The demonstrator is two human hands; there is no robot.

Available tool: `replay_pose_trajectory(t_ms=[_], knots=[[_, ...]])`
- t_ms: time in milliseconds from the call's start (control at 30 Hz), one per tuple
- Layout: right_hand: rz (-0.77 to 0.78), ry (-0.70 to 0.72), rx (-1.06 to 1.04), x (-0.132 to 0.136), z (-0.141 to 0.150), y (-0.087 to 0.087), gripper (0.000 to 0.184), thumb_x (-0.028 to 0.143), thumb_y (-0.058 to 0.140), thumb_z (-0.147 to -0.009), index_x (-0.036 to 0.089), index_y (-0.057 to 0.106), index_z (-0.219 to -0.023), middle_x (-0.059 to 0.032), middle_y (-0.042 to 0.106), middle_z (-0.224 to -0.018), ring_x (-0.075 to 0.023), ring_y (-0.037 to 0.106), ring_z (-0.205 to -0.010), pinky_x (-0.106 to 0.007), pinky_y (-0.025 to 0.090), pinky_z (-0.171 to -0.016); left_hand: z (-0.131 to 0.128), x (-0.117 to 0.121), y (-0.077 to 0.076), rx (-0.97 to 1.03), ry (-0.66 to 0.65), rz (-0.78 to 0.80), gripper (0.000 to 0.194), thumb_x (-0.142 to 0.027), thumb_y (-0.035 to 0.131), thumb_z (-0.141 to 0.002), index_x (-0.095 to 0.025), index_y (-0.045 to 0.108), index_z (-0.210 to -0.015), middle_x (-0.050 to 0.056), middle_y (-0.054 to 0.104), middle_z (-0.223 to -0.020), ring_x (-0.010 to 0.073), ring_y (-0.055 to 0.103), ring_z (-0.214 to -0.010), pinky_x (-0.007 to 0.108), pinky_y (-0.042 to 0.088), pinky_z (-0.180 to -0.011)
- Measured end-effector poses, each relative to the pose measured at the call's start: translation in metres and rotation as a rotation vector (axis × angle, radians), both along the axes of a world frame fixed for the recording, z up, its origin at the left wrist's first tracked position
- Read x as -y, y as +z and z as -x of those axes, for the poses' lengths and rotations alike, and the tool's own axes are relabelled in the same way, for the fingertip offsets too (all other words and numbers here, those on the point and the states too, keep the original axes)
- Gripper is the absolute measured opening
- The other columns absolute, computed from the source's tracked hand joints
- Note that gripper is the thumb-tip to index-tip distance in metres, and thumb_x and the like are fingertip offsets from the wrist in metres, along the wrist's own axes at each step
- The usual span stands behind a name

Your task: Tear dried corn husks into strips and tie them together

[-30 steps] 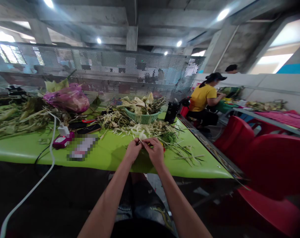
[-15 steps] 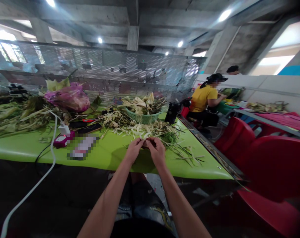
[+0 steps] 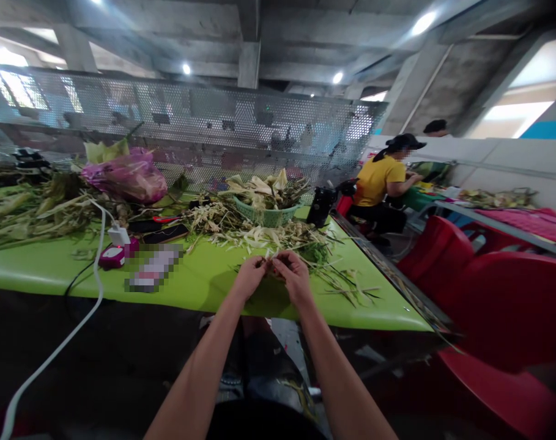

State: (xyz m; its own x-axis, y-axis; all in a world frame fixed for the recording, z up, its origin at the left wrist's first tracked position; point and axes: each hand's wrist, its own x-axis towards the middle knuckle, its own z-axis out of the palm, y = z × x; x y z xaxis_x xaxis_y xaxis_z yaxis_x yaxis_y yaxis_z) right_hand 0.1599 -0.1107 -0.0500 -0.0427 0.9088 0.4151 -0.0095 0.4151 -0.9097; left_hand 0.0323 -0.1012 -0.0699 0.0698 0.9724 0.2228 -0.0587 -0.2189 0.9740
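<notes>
My left hand point(image 3: 249, 276) and my right hand point(image 3: 295, 276) meet over the near part of the green table. Both are closed, fingertips pinched together around a small pale strip of dried plant leaf point(image 3: 269, 252). Most of the strip is hidden by the fingers. Just beyond them lies a loose heap of dry plant strips point(image 3: 254, 237). Behind the heap stands a green plastic basket point(image 3: 265, 216) filled with dried leaves point(image 3: 263, 188). Green plant shreds point(image 3: 315, 252) lie right of my right hand.
A purple power socket point(image 3: 115, 255) with a white cable, a dark phone point(image 3: 165, 234) and a pink plastic bag point(image 3: 126, 177) are at the left. A black device point(image 3: 320, 206) stands right of the basket. Red chairs point(image 3: 502, 299) and a person in yellow point(image 3: 378, 180) are further right.
My fingertips have parted slightly, and my right hand has shifted a little to the right and turned. The camera view has moved slightly.
</notes>
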Motion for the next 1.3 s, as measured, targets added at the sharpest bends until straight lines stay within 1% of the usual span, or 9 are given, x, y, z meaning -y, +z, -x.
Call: replay_pose_trajectory(t_ms=[100, 200, 333, 533, 633, 767, 867, 1067, 1300], knots=[[0.073, 0.019, -0.015, 0.000, 0.000, 0.003, 0.025, 0.043, 0.068, -0.071, 0.021, 0.062, -0.082, 0.0005, 0.061, -0.072, -0.0128, 0.052, -0.058, -0.024, 0.043, -0.053, 0.001, 0.000, 0.000, 0.010, 0.034, -0.004, 0.012, -0.029, 0.060, -0.072, -0.017, 0.056, -0.073, -0.002, 0.053, -0.065, 0.0116, 0.044, -0.062, 0.023, 0.034, -0.059], [0.102, 0.026, 0.002, -0.001, -0.002, 0.004, 0.026, 0.043, 0.069, -0.070, 0.020, 0.064, -0.081, -0.0004, 0.062, -0.073, -0.0129, 0.052, -0.059, -0.024, 0.043, -0.052, 0.001, 0.000, 0.000, 0.013, 0.073, -0.013, 0.013, -0.025, 0.061, -0.070, -0.018, 0.054, -0.077, -0.002, 0.053, -0.069, 0.0120, 0.047, -0.066, 0.023, 0.035, -0.062], [0.093, 0.047, 0.060, -0.004, -0.005, 0.001, 0.028, 0.045, 0.067, -0.072, 0.019, 0.065, -0.084, -0.0010, 0.063, -0.073, -0.0134, 0.053, -0.061, -0.024, 0.044, -0.053, 0.002, 0.001, 0.000, 0.049, 0.060, -0.033, 0.013, -0.022, 0.061, -0.069, -0.018, 0.053, -0.079, -0.003, 0.052, -0.070, 0.0116, 0.047, -0.068, 0.023, 0.036, -0.065], [0.018, 0.042, 0.212, -0.010, -0.011, -0.001, 0.023, 0.043, 0.064, -0.076, 0.020, 0.064, -0.081, -0.0004, 0.060, -0.071, -0.0136, 0.054, -0.062, -0.024, 0.044, -0.053, 0.003, 0.000, -0.003, 0.066, 0.049, -0.090, 0.014, -0.019, 0.061, -0.069, -0.018, 0.055, -0.081, 0.000, 0.057, -0.077, 0.0137, 0.051, -0.075, 0.025, 0.039, -0.072], [0.059, 0.066, 0.184, -0.012, -0.014, 0.002, 0.025, 0.043, 0.067, -0.073, 0.020, 0.063, -0.083, -0.0002, 0.061, -0.069, -0.0144, 0.055, -0.059, -0.025, 0.045, -0.052, 0.004, 0.000, -0.002, 0.051, 0.050, -0.108, 0.014, -0.016, 0.060, -0.069, -0.017, 0.059, -0.083, 0.002, 0.060, -0.080, 0.0153, 0.053, -0.080, 0.026, 0.040, -0.077], [0.103, 0.059, 0.162, -0.014, -0.016, 0.006, 0.027, 0.043, 0.070, -0.070, 0.020, 0.063, -0.082, -0.0002, 0.063, -0.069, -0.0158, 0.057, -0.058, -0.028, 0.047, -0.055, 0.005, 0.000, 0.001, 0.082, 0.052, -0.069, 0.017, -0.015, 0.062, -0.067, -0.017, 0.063, -0.084, 0.003, 0.063, -0.083, 0.0160, 0.055, -0.081, 0.027, 0.040, -0.079], [0.010, 0.027, 0.228, -0.014, -0.017, 0.008, 0.021, 0.039, 0.067, -0.073, 0.020, 0.065, -0.082, -0.0005, 0.063, -0.070, -0.0166, 0.058, -0.063, -0.030, 0.047, -0.062, 0.005, 0.002, 0.003, 0.123, 0.042, -0.046, 0.019, -0.016, 0.064, -0.066, -0.017, 0.063, -0.085, 0.003, 0.063, -0.083, 0.0151, 0.055, -0.080, 0.026, 0.041, -0.078], [-0.264, -0.065, 0.498, -0.014, -0.017, 0.017, 0.009, 0.028, 0.060, -0.080, 0.021, 0.065, -0.078, -0.0029, 0.058, -0.083, -0.0189, 0.057, -0.080, -0.031, 0.044, -0.074, 0.005, 0.005, 0.006, 0.211, 0.037, 0.016, 0.019, -0.018, 0.065, -0.067, -0.016, 0.062, -0.086, 0.002, 0.063, -0.082, 0.0143, 0.056, -0.080, 0.025, 0.041, -0.078], [-0.337, -0.018, 0.711, -0.013, -0.022, 0.029, 0.008, 0.020, 0.053, -0.082, 0.021, 0.061, -0.082, -0.0038, 0.055, -0.087, -0.0200, 0.054, -0.083, -0.031, 0.042, -0.074, 0.005, 0.007, 0.008, 0.232, 0.032, 0.029, 0.019, -0.019, 0.066, -0.067, -0.016, 0.064, -0.085, 0.001, 0.064, -0.081, 0.0136, 0.055, -0.078, 0.025, 0.041, -0.077]])
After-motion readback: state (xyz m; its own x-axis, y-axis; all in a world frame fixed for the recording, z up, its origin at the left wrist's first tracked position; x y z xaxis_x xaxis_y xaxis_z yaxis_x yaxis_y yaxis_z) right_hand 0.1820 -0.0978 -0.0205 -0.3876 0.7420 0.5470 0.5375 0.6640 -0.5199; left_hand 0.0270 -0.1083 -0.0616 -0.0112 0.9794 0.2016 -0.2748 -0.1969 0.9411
